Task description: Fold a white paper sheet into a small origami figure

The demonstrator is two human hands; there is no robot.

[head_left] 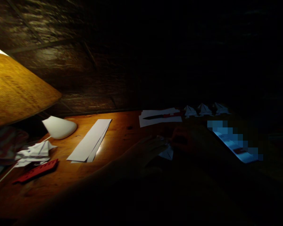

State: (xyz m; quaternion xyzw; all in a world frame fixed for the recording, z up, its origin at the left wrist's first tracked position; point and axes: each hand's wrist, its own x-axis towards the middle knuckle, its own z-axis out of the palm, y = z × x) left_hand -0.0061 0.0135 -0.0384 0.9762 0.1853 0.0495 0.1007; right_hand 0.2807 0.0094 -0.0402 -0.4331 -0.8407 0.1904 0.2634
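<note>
In deep shadow at the middle of the wooden table [122, 131], my left hand [146, 150] and my right hand [186, 138] meet over a small folded piece of white paper [167, 153]. Both hands press on or pinch the paper, fingers bent. The dark hides the fingers' exact grip. Long strips of white paper [91, 141] lie to the left of my hands in the lamp light.
A yellow lamp shade [16, 91] hangs over the left, its white base [60, 127] below. Crumpled paper [34, 152] and a red flat tool [36, 171] lie front left. Paper sheets with a knife [160, 116], three folded paper figures [204, 110] and a lit phone [235, 142] lie behind and right.
</note>
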